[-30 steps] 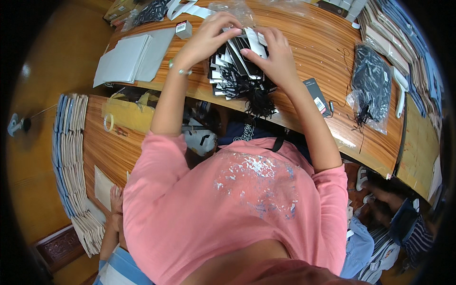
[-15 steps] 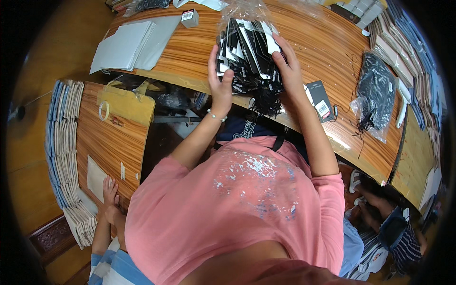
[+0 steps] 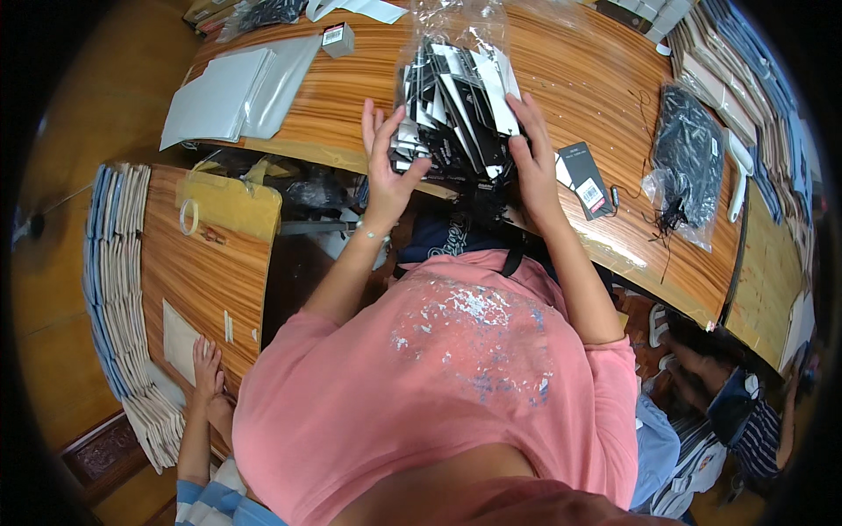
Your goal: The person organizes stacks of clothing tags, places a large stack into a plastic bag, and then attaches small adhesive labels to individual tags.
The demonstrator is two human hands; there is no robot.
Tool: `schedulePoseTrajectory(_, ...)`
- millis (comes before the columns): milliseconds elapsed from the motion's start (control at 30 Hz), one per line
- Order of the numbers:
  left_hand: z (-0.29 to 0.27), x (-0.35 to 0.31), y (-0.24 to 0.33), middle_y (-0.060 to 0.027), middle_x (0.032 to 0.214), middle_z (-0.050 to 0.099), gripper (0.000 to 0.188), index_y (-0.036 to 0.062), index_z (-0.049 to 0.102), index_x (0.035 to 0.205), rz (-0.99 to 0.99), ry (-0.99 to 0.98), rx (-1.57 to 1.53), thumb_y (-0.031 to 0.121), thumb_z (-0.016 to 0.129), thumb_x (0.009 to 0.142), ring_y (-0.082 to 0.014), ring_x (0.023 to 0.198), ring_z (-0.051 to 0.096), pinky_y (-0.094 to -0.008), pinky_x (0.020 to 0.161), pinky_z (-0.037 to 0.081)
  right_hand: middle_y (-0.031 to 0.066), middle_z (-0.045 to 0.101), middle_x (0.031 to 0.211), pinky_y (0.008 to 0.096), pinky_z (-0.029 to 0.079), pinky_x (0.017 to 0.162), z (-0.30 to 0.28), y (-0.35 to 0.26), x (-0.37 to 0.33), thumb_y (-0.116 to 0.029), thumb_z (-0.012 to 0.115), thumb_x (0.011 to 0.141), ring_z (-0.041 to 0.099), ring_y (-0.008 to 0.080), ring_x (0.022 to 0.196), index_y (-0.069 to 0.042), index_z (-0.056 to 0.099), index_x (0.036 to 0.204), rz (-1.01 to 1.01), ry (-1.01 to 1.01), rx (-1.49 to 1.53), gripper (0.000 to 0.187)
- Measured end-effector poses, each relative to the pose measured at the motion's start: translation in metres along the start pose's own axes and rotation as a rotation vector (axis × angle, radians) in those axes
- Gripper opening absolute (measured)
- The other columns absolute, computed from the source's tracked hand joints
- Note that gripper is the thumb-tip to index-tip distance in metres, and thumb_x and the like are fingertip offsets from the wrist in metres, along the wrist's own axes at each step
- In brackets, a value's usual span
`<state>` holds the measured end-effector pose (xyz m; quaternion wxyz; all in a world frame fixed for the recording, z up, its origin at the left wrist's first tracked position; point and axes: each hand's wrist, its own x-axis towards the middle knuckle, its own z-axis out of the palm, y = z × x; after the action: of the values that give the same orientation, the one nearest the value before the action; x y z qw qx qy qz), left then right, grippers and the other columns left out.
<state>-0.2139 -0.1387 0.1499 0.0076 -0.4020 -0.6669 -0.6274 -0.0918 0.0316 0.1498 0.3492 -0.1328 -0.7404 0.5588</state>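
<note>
A clear plastic bag (image 3: 456, 22) of black and white hang tags (image 3: 465, 105) is at the table's near edge, black strings gathered at its lower end. My left hand (image 3: 390, 171), a beaded bracelet on its wrist, holds the bag's left side, thumb over the lower tags and fingers somewhat spread. On the right side my right hand (image 3: 533, 153) grips it, fingertips along the outer white tag and thumb lower down. The far sides of both hands' grip are partly hidden. Right of my right hand lies a loose black tag (image 3: 585, 180) with a white label.
Right lie a bag of black strings (image 3: 688, 158), a white handheld tool (image 3: 739, 175) and folded garment stacks (image 3: 724, 79). White sheets (image 3: 215, 96) and a small box (image 3: 337, 39) lie left. Another person's hand (image 3: 208, 364) rests on the side table (image 3: 206, 272), near a tape roll (image 3: 189, 216).
My left hand has shifted left and slightly down, its fingers spreading. The tags have fanned out a little, and my right hand has moved slightly lower along the bag.
</note>
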Motion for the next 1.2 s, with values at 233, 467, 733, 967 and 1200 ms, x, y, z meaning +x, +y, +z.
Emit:
schedulePoseTrajectory(233, 0.006, -0.006, -0.004, -0.0218, 0.141, 0.021, 0.111, 0.0019, 0.018, 0.137, -0.069, -0.152, 0.093, 0.014, 0.086, 0.050, -0.0315, 0.130, 0.026, -0.0367, 0.106, 0.023, 0.0225, 0.033, 0.133, 0.0401, 0.026, 0.102, 0.026, -0.005, -0.008, -0.027, 0.068, 0.075, 0.033, 0.0355, 0.123, -0.011, 0.045, 0.129, -0.105, 0.155, -0.096, 0.060)
schedulePoseTrajectory(467, 0.014, -0.011, 0.011, -0.0204, 0.138, 0.030, 0.087, 0.0038, 0.034, 0.131, 0.042, 0.053, 0.098, -0.003, 0.077, 0.056, -0.0334, 0.124, 0.036, -0.0368, 0.103, 0.029, 0.0231, 0.031, 0.135, 0.0397, 0.023, 0.105, 0.036, -0.035, -0.009, -0.027, 0.066, 0.077, 0.030, 0.0348, 0.126, -0.008, 0.040, 0.131, -0.084, 0.169, 0.053, 0.063)
schedulePoseTrajectory(733, -0.012, -0.017, 0.023, -0.0162, 0.144, 0.014, 0.097, 0.0036, 0.011, 0.141, -0.176, -0.109, -0.282, -0.004, 0.072, 0.066, -0.0255, 0.127, 0.030, -0.0339, 0.103, 0.031, 0.0246, 0.021, 0.143, 0.0409, 0.021, 0.106, 0.003, -0.004, -0.024, -0.051, 0.066, 0.072, 0.024, 0.0374, 0.131, -0.010, 0.032, 0.137, -0.018, -0.135, -0.039, 0.084)
schedulePoseTrajectory(967, -0.028, -0.025, 0.028, -0.0103, 0.126, 0.045, 0.063, -0.0042, 0.030, 0.134, -0.606, -0.078, -0.484, -0.006, 0.057, 0.077, -0.0178, 0.118, 0.041, -0.0315, 0.100, 0.032, 0.0249, 0.019, 0.143, 0.0417, 0.021, 0.106, -0.006, -0.006, -0.022, -0.048, 0.074, 0.063, 0.025, 0.0394, 0.130, -0.008, 0.019, 0.141, -0.094, -0.266, -0.341, 0.104)
schedulePoseTrajectory(1200, 0.009, -0.025, -0.001, -0.0214, 0.137, 0.034, 0.052, -0.0106, 0.041, 0.127, -0.073, -0.071, -0.426, 0.023, 0.038, 0.088, -0.0300, 0.130, 0.028, -0.0384, 0.109, 0.015, 0.0171, 0.023, 0.143, 0.0331, 0.019, 0.107, 0.014, -0.014, -0.018, -0.035, 0.059, 0.085, 0.026, 0.0248, 0.130, -0.001, 0.011, 0.142, 0.033, -0.019, 0.223, 0.082)
